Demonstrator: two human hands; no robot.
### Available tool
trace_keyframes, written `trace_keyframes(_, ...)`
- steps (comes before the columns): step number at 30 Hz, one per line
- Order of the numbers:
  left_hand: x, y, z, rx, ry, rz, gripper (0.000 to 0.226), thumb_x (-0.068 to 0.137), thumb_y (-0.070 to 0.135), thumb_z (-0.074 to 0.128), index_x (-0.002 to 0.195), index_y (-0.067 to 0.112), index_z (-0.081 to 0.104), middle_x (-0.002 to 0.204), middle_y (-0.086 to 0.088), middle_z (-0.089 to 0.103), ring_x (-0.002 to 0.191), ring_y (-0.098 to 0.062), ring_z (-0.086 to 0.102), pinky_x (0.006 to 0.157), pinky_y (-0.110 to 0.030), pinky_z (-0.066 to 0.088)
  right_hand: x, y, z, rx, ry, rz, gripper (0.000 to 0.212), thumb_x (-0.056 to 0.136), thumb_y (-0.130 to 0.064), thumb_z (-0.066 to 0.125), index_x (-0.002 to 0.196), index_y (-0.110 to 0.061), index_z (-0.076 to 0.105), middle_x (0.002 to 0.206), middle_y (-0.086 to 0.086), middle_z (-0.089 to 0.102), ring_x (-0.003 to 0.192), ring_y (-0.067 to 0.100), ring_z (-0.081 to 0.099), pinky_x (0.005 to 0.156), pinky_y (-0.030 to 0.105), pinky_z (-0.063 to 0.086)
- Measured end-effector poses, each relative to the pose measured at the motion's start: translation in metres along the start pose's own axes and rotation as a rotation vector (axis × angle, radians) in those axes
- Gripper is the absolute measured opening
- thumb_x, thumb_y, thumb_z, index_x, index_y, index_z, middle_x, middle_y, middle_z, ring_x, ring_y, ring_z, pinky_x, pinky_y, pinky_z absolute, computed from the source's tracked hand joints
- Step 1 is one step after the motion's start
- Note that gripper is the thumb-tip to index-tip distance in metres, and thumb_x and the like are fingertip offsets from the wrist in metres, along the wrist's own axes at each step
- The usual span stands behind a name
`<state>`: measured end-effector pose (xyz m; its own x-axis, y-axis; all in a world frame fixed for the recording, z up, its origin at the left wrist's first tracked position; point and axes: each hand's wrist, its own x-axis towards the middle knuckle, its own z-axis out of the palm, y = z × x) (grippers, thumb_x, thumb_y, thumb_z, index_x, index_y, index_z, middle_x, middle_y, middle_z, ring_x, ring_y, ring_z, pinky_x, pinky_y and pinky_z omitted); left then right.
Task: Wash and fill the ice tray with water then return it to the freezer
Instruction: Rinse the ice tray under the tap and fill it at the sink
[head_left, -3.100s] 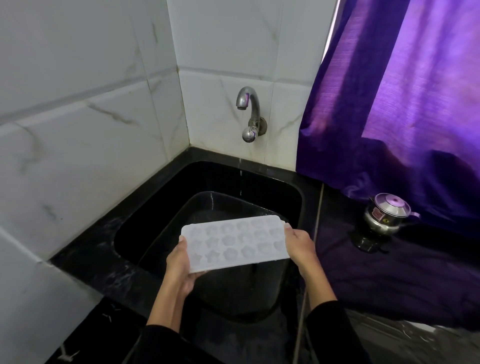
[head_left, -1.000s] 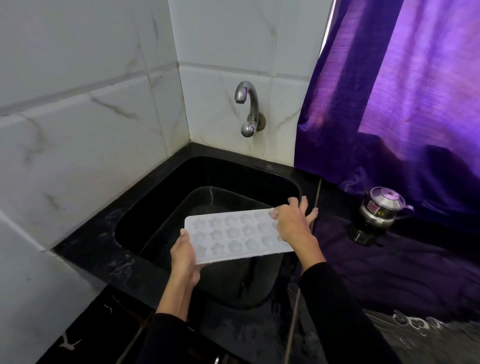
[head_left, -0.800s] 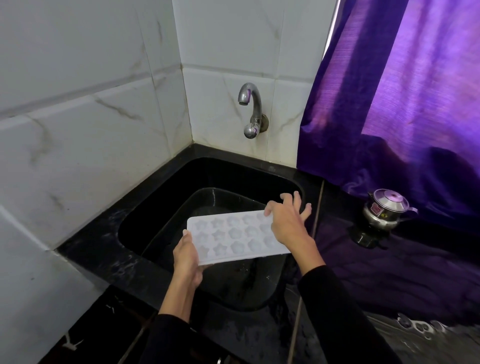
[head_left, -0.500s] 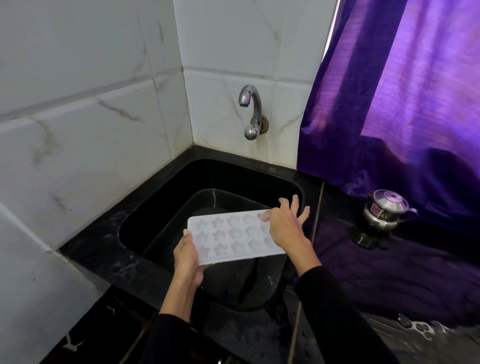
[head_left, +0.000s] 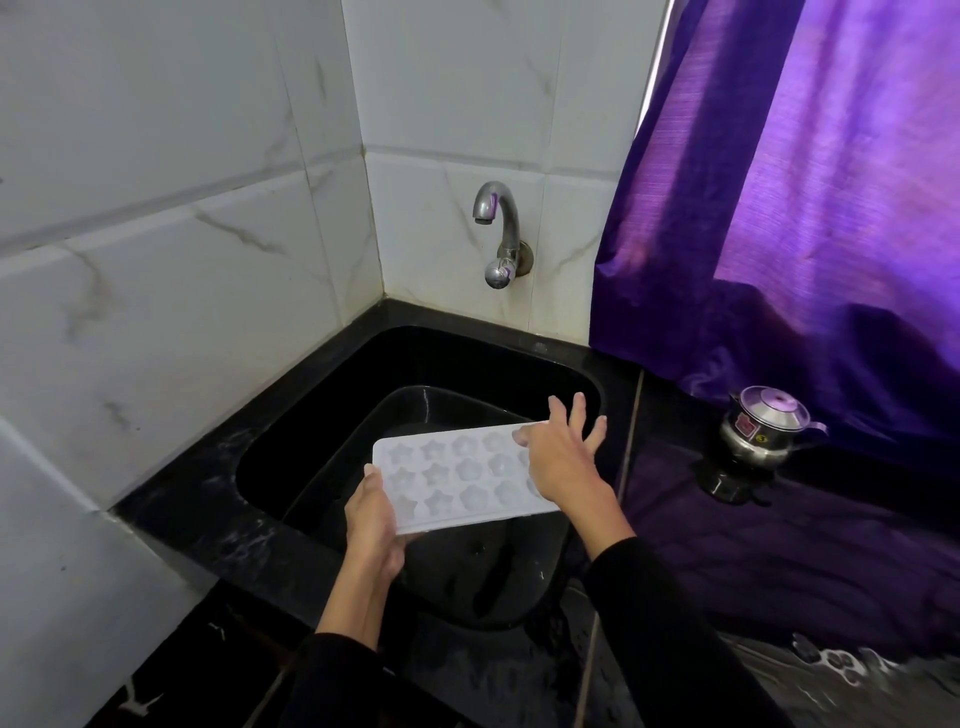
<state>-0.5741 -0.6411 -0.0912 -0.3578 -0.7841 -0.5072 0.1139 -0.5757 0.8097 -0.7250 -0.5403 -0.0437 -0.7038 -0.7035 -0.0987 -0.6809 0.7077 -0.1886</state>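
A white ice tray (head_left: 457, 478) with star and flower shaped cells hangs level over the black sink (head_left: 311, 415). My left hand (head_left: 371, 519) grips its left short end from below, thumb on the rim. My right hand (head_left: 558, 457) lies flat on top of the tray's right part, fingers spread and straight, covering several cells. A chrome tap (head_left: 498, 234) juts from the tiled wall above the sink; no water stream shows from it.
A black tub (head_left: 395, 415) sits inside the sink under the tray. A small steel kettle (head_left: 763, 426) stands on the dark counter to the right, below a purple curtain (head_left: 805, 208). White tiled walls close in the left and back.
My right hand left the tray's right edge and moved on top of it, sliding leftward over the cells. The left hand keeps its hold on the tray.
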Motion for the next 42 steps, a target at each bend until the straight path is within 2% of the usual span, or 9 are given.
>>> trace_keyframes(6,0.001,0.000,0.000,0.019,-0.009,0.000,0.031,0.101,0.041,0.032,0.109,0.020,0.053,0.097,-0.007,0.066,0.085,-0.027,0.065,0.062,-0.041,0.053,-0.001,0.002,-0.006,-0.015,-0.021,0.023,0.050,0.080,0.012,0.056,0.115,-0.022,0.064,0.158,0.019,0.003,0.144,0.045,-0.020,0.114,0.064,-0.008)
trace_keyframes(10,0.001,0.000,0.000,0.021,-0.007,0.010,0.029,0.101,0.041,0.032,0.103,0.022,0.053,0.097,-0.007,0.066,0.086,-0.027,0.065,0.061,-0.041,0.052,-0.002,0.000,-0.002,0.006,-0.015,0.012,0.046,0.079,0.015,0.051,0.107,-0.020,0.065,0.158,0.018,0.007,0.145,0.043,-0.017,0.114,0.064,-0.007)
trace_keyframes(14,0.001,0.001,0.001,0.028,-0.011,0.000,0.031,0.101,0.041,0.032,0.109,0.019,0.053,0.098,-0.007,0.065,0.087,-0.027,0.064,0.062,-0.041,0.052,-0.001,0.006,-0.003,0.020,-0.012,0.022,0.057,0.082,0.016,0.051,0.120,-0.024,0.063,0.156,0.018,0.012,0.146,0.043,-0.016,0.114,0.064,-0.008)
trace_keyframes(20,0.004,0.003,-0.001,0.025,-0.011,-0.007,0.033,0.101,0.042,0.031,0.110,0.018,0.053,0.100,-0.009,0.066,0.088,-0.029,0.065,0.061,-0.041,0.052,0.000,0.004,-0.002,0.037,0.003,0.005,0.062,0.081,0.016,0.051,0.125,-0.027,0.061,0.158,0.016,0.009,0.147,0.040,-0.015,0.114,0.064,-0.008)
trace_keyframes(26,0.004,0.004,-0.001,0.030,-0.011,-0.020,0.034,0.102,0.041,0.031,0.111,0.017,0.053,0.100,-0.010,0.067,0.089,-0.030,0.065,0.062,-0.042,0.053,0.003,0.002,0.002,0.108,0.081,0.007,0.049,0.082,0.013,0.055,0.117,-0.020,0.060,0.156,0.014,0.015,0.148,0.036,-0.011,0.116,0.062,-0.007)
trace_keyframes(28,0.005,0.004,-0.001,0.037,-0.016,-0.013,0.035,0.102,0.042,0.031,0.112,0.017,0.053,0.102,-0.011,0.067,0.090,-0.031,0.066,0.062,-0.042,0.053,0.005,-0.001,0.005,0.131,0.098,-0.042,0.057,0.078,0.017,0.054,0.119,-0.023,0.056,0.156,0.013,0.014,0.148,0.034,-0.011,0.116,0.060,-0.007)
trace_keyframes(33,0.004,0.005,0.001,0.038,-0.020,-0.002,0.033,0.101,0.042,0.031,0.107,0.020,0.055,0.103,-0.010,0.067,0.092,-0.031,0.066,0.062,-0.042,0.053,0.006,-0.009,0.013,0.063,0.008,-0.088,0.086,0.073,0.026,0.046,0.128,-0.039,0.056,0.159,0.011,0.007,0.147,0.036,-0.018,0.115,0.060,-0.012)
trace_keyframes(37,0.004,0.004,0.001,0.052,-0.024,-0.012,0.032,0.101,0.042,0.031,0.100,0.021,0.055,0.105,-0.012,0.067,0.093,-0.032,0.065,0.065,-0.043,0.054,0.006,-0.009,0.008,0.026,-0.005,-0.083,0.082,0.075,0.025,0.047,0.129,-0.036,0.057,0.158,0.012,0.010,0.146,0.038,-0.019,0.114,0.061,-0.013)
trace_keyframes(42,0.006,0.004,0.002,0.054,-0.021,-0.012,0.037,0.101,0.043,0.031,0.115,0.018,0.054,0.109,-0.012,0.066,0.097,-0.033,0.065,0.068,-0.045,0.055,0.003,-0.014,0.008,0.015,-0.010,-0.085,0.077,0.079,0.021,0.048,0.131,-0.035,0.056,0.161,0.013,0.004,0.146,0.039,-0.018,0.114,0.062,-0.012)
